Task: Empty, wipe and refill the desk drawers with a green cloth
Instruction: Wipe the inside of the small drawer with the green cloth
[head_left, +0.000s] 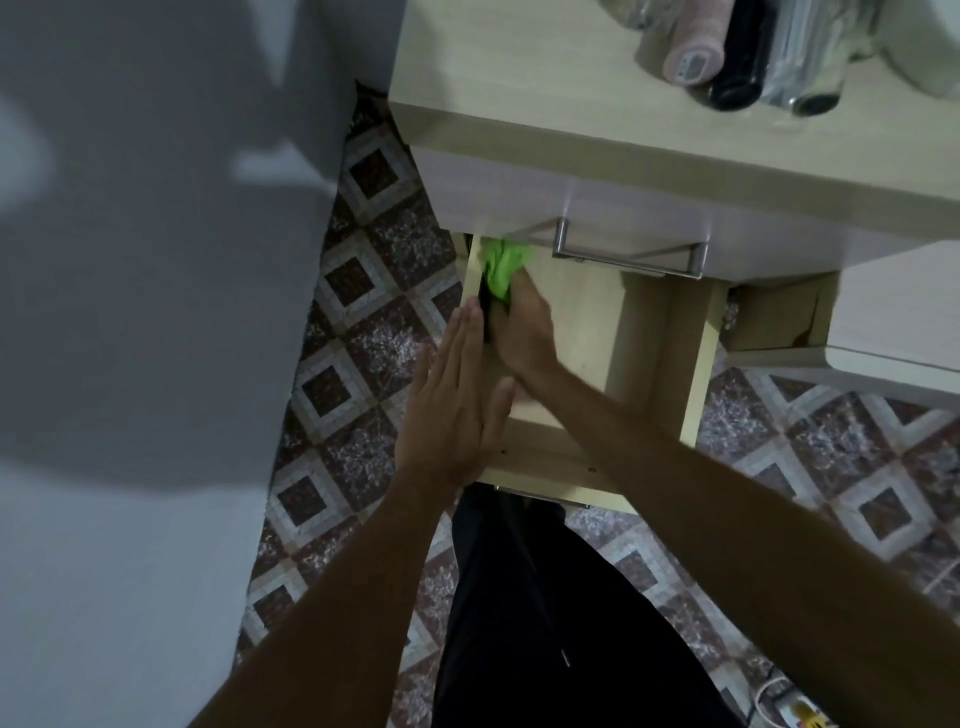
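arms: both forearms (332, 587) bare, no sleeves in view
trousers: black trousers (545, 623), a thin pale drawstring hanging at the front
hands: no rings

- Wall (130, 312): plain grey-white, left side, soft shadows across it.
- Floor (363, 322): patterned tiles, brown and beige diamonds and squares.
- Desk top (519, 78): light wood, bottles (727, 57) standing at its far right.
- Light: dim, indoor.
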